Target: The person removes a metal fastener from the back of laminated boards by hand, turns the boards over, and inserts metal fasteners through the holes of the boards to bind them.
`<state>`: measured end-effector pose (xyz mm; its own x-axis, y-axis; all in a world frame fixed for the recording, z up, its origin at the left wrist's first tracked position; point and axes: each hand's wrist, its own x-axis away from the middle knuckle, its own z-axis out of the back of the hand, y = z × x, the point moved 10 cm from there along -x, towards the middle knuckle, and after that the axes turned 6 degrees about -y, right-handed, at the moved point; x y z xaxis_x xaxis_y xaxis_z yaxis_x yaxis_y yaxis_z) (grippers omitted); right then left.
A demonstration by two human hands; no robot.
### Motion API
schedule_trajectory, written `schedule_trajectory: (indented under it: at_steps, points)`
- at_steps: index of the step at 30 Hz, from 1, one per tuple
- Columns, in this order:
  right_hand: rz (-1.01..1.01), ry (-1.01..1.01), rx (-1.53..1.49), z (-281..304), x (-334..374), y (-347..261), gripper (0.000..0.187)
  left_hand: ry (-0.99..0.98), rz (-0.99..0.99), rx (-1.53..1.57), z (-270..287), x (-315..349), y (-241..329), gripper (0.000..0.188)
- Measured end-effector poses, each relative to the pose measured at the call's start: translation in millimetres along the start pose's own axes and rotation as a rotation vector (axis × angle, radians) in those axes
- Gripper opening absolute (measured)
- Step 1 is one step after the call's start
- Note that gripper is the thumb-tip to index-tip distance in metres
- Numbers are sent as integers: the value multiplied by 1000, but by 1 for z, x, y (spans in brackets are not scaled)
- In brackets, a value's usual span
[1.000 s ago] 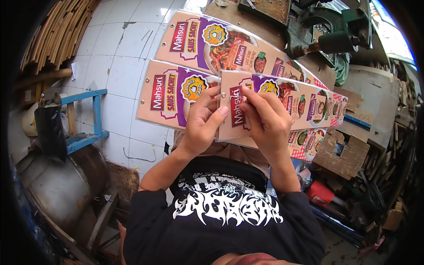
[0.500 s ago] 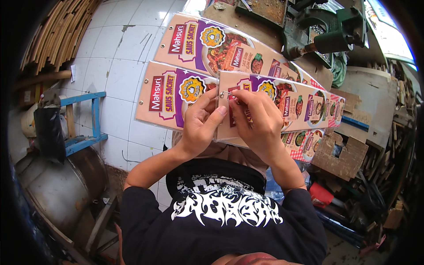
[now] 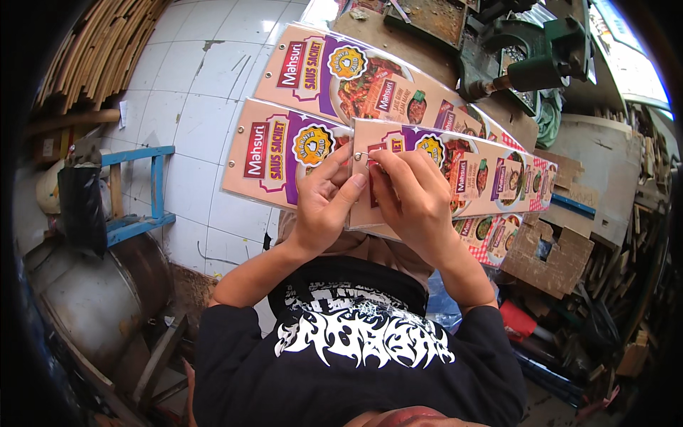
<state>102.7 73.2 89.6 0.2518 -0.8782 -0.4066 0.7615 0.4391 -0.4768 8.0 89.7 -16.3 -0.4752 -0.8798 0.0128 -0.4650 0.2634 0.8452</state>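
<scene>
Lying uppermost in front of me is a long printed advertising panel, tan and purple with food pictures and a clear glossy covering. My left hand grips its left edge, with the thumb over the front. By the metal eyelet in that edge, my right hand pinches a thin piece of bent wire. The wire's end is at the eyelet; whether it passes through is too small to tell. Matching panels lie under and beyond it: a left panel and a far panel, both with eyelets.
A dark green machine with a metal spindle stands at the far right. Wooden strips are stacked at the far left, above a blue frame and a metal drum. Scrap wood lies on the right over white-tiled floor.
The right fingers have moved slightly toward the eyelet, and less of the wire shows. The left hand keeps its grip on the panel edge. The whole view has shifted a little.
</scene>
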Motion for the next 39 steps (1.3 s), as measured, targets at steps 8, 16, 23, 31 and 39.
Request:
schedule_trajectory:
  at_steps: [8, 16, 23, 31, 39]
  points:
    - [2, -6, 81, -4, 4, -3, 27, -46, 28, -75, -1, 2, 0, 53]
    - [52, -53, 141, -14, 7, -11, 38, -11, -25, -173, -1, 5, 4, 58]
    - [41, 10, 2, -5, 11, -2, 32, -79, -3, -229, -6, 7, 7, 55]
    - [-64, 81, -106, 0, 13, 7, 28, -64, -13, -71, -7, 6, 5, 48]
    - [-2, 26, -23, -4, 6, 0, 29, -55, -12, -79, -5, 6, 5, 47]
